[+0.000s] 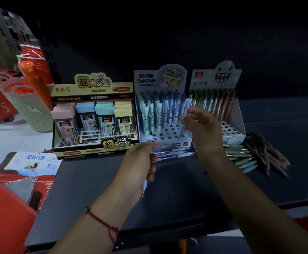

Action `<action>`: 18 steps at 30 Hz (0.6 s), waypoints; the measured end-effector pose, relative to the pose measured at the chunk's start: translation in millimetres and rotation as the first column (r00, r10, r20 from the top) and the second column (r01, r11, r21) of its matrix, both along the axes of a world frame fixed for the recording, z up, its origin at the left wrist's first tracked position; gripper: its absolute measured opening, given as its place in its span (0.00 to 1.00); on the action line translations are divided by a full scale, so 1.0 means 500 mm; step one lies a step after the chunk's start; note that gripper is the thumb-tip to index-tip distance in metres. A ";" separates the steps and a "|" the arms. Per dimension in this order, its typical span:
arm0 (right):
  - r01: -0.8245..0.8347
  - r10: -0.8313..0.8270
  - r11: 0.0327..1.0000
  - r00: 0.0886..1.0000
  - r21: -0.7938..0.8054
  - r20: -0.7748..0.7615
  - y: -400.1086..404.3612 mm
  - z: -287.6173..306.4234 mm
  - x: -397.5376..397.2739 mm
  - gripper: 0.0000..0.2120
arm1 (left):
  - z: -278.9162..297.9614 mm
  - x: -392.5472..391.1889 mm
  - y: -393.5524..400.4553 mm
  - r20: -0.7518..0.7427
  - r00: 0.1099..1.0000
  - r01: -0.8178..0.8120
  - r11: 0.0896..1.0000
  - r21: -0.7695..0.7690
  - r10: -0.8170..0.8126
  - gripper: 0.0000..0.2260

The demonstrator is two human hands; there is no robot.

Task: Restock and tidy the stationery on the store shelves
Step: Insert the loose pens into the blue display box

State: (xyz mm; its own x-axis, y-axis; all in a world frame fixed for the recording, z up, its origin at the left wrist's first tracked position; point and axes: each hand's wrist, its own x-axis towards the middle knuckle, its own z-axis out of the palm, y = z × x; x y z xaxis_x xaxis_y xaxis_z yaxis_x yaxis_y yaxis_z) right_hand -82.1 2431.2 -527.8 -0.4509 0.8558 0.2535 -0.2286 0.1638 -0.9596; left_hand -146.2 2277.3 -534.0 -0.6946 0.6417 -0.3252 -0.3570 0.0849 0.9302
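A cartoon pen display box (165, 136) stands on the dark shelf (94, 180), with several light blue pens upright in its perforated base. My right hand (200, 125) pinches one light blue pen (186, 107) just above the box's right side. My left hand (142, 162) grips another pen (145, 187) in front of the box, its tip pointing down. A few loose blue pens (173, 154) lie flat before the box. A second display box (230, 129) with a ghost face stands to the right, holding green and brown pens.
A pencil-lead display box (92, 114) stands left of the pen boxes. Loose green pens (241, 156) and brown pens (266, 153) lie on the shelf at right. Stacked baskets (30, 110), red goods and packaged items (32, 162) crowd the left.
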 end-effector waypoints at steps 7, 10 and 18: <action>0.062 -0.058 0.997 0.996 0.052 -0.066 0.023 -0.003 -0.030 0.06 | 0.003 -0.024 -0.022 -0.030 0.999 -0.029 0.999 0.032 0.030 0.08; 0.077 -0.073 0.995 0.995 0.068 -0.066 0.024 -0.007 -0.044 0.06 | 0.000 -0.031 -0.023 -0.005 0.999 -0.048 0.998 0.046 0.048 0.11; 0.151 -0.164 0.969 0.985 0.197 0.051 0.030 -0.041 -0.081 0.06 | -0.004 -0.034 -0.031 -0.015 0.995 -0.098 0.994 0.052 0.099 0.05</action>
